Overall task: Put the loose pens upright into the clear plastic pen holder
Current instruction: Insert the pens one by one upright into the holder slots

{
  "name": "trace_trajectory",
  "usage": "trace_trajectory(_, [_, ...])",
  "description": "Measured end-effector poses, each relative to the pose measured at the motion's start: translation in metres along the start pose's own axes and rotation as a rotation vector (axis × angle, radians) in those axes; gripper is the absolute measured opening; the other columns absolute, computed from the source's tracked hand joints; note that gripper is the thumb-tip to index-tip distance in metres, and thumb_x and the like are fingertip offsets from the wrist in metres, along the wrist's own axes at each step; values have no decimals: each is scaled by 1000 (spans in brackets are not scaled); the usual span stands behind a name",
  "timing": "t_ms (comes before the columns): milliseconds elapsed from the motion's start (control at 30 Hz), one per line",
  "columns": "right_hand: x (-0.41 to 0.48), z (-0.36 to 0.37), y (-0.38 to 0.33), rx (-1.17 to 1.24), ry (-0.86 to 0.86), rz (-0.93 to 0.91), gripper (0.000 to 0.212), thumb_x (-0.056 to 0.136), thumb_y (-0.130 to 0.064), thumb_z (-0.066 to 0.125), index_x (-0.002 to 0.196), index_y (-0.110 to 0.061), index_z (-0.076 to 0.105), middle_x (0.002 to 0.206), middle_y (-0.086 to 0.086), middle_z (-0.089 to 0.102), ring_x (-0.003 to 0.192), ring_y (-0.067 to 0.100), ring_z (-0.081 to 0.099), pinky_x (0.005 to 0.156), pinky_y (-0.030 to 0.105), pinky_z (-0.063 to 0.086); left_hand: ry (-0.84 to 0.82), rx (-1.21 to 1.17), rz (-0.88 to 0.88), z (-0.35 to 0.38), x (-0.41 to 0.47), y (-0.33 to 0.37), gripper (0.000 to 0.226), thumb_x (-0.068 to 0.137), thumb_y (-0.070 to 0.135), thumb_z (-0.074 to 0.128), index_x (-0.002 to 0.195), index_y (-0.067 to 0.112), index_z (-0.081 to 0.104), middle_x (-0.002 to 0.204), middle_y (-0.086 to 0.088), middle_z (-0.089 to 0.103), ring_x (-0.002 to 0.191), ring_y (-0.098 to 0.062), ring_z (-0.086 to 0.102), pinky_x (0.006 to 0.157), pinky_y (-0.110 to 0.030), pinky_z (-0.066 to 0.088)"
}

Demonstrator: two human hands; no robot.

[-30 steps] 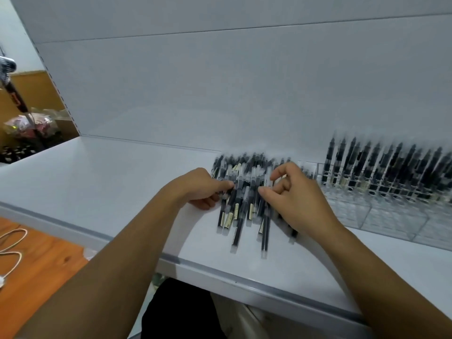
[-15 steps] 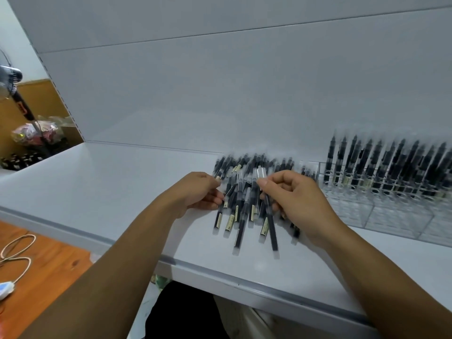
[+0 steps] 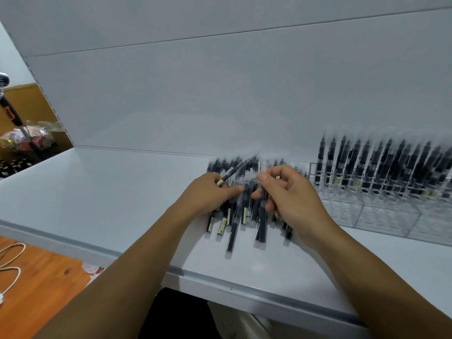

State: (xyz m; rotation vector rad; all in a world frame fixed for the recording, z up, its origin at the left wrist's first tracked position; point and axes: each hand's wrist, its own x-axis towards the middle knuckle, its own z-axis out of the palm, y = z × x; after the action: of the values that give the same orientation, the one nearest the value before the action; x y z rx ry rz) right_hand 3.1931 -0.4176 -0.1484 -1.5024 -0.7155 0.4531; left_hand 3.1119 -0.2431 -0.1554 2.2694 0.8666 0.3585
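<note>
A heap of loose black pens (image 3: 234, 216) lies on the white shelf (image 3: 122, 192), in front of me. My left hand (image 3: 210, 194) pinches one black pen (image 3: 233, 171) near its labelled end, and the pen slants up and away to the right. My right hand (image 3: 291, 194) grips another black pen (image 3: 262, 216) that points down toward the shelf's front edge. The clear plastic pen holder (image 3: 381, 206) stands to the right of the heap, with several black pens upright in its back rows. Its front cells show no pens.
A white back panel (image 3: 220, 94) rises behind the shelf. The shelf's grey front edge (image 3: 244, 289) runs across below my forearms. Lower left are a wooden floor (image 3: 36, 277) and a white cable (image 3: 9, 265). A wrapped bundle (image 3: 27, 140) sits at far left.
My left hand has lifted a pen out of the heap, tilted up to the right. My right hand still holds its pen and has shifted little.
</note>
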Motion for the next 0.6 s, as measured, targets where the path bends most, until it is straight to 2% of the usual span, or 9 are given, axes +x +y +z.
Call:
trace_trajectory(67, [0,0,0,-3,0,2,13,95,-38,60,99,-26,60,81,-5,75,51,7,56,42,27,42,24,54,33,4,2,4,42,79,57,69,70,21,48,57,9,50,48,-6,47,49,-24,33])
trace_trajectory(200, [1,0,0,-11,2,0,14,95,-38,60,101,-26,60,80,-6,75,51,5,56,43,27,44,63,198,56,4,4,9,31,86,46,60,74,20,53,64,4,57,57,-11,53,51,-25,33])
trace_trajectory(300, [1,0,0,-4,-2,-2,11,94,-36,62,98,-26,62,81,-6,75,52,5,56,45,26,45,67,237,67,5,4,10,28,89,40,54,73,17,50,67,1,55,60,-14,50,52,-27,33])
trace_trajectory(467, [0,-5,-5,-22,-18,-5,9,94,-32,62,100,-25,64,83,-8,75,56,2,58,51,19,47,92,130,123,1,6,16,28,92,36,50,70,20,45,65,4,50,57,-11,43,52,-27,30])
trace_trajectory(600, [-2,-21,-22,15,9,-54,10,93,-28,64,95,-19,67,81,-4,75,55,-2,59,52,12,44,126,-52,212,-5,7,33,30,96,43,44,71,26,44,58,12,49,45,1,42,51,-24,31])
